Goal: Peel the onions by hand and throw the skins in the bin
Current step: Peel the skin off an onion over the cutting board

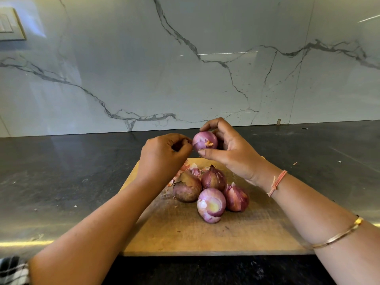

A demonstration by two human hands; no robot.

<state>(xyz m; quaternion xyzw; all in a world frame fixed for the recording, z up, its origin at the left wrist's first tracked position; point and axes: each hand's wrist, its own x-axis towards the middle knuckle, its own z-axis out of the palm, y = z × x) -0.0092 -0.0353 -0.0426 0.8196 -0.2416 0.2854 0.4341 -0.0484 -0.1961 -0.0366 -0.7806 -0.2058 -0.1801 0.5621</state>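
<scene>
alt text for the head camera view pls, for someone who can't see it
The right hand grips a nearly peeled red onion while the left hand pinches a bit of skin at its side. Below, a wooden cutting board on a dark counter holds one peeled onion, three unpeeled onions and loose skins.

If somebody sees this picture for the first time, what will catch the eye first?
First, the purple onion held up in the middle by the right hand, while the left hand pinches a strip of skin at its side. Below them, four more onions sit bunched on a wooden board, the front onion already peeled, with loose skins behind.
</scene>
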